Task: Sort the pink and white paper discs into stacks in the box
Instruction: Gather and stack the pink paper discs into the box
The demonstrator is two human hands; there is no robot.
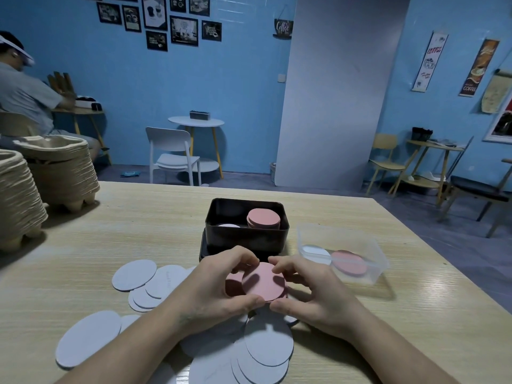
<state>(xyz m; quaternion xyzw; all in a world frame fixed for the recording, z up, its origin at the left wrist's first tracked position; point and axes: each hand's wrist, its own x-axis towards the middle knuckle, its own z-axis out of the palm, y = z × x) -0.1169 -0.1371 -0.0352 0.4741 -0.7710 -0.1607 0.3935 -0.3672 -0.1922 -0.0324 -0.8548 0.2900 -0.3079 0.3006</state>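
Both hands hold a small stack of pink discs (pixel 262 282) just above the table, in front of the black box (pixel 246 238). My left hand (pixel 219 289) grips its left edge with curled fingers and thumb. My right hand (pixel 310 292) pinches its right edge. Inside the black box a pink stack (pixel 263 218) stands at the right and a white disc (pixel 228 225) lies at the left. Several loose white discs (pixel 267 345) are spread on the table around and under my wrists.
A clear plastic tub (pixel 357 245) to the right of the black box holds a white and a pink disc. Two stacks of brown pulp trays (pixel 58 173) stand at the table's far left. A person sits at another table at the back left.
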